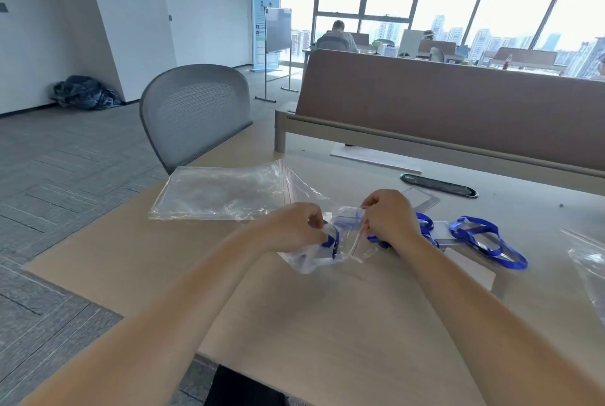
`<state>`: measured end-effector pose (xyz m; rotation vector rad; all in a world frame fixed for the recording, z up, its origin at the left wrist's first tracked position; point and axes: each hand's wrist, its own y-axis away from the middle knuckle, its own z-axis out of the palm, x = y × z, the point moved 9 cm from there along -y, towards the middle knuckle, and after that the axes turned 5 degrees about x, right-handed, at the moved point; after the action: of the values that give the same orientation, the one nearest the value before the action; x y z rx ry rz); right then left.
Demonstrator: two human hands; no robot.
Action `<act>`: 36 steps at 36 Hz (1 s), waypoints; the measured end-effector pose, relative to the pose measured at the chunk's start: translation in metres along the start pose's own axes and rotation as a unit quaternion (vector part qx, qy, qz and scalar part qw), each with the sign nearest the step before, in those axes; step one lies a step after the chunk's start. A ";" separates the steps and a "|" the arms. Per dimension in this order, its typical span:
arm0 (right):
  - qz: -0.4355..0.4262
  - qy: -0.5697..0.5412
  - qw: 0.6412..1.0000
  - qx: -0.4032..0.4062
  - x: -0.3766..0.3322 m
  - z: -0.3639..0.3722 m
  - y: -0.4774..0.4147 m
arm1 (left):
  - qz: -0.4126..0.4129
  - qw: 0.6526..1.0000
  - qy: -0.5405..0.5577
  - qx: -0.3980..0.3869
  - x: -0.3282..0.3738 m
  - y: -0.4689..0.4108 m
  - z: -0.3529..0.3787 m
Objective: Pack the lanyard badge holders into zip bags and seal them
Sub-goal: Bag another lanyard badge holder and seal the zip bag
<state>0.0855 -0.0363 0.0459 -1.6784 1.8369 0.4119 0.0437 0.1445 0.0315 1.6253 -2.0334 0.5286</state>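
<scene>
On a pale desk (294, 314) in a bright office, the left hand (294, 228) and right hand (389, 219) both pinch a zip bag (314, 258) holding a blue lanyard badge holder (332, 240), spare lanyards (481, 238) lying around 3 o'clock, empty bags (216, 192) near 10 o'clock.

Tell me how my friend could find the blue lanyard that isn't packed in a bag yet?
Start at the pale wooden desk and find the two hands, then look just past the right hand. The loose blue lanyard lies bare on the desk there. The other blue one sits inside the clear zip bag that both hands hold.
</scene>
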 end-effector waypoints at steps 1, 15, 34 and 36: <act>-0.002 0.007 1.000 -0.001 0.000 -0.001 0.000 | 0.003 1.000 -0.026 -0.017 0.001 0.004 0.003; -0.102 0.155 0.983 0.011 -0.030 -0.006 0.013 | -0.034 0.983 -0.101 0.153 -0.008 0.011 -0.040; -0.089 -0.102 0.991 0.023 -0.053 -0.043 0.014 | -0.010 0.973 0.099 0.210 -0.003 0.002 -0.093; -0.099 -0.148 0.984 0.023 -0.048 -0.042 0.015 | -0.019 0.974 0.105 0.198 -0.011 0.004 -0.091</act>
<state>0.0617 -0.0215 0.1056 -1.6511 1.4395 0.5012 0.0535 0.2063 0.0984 1.7361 -1.8155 1.1004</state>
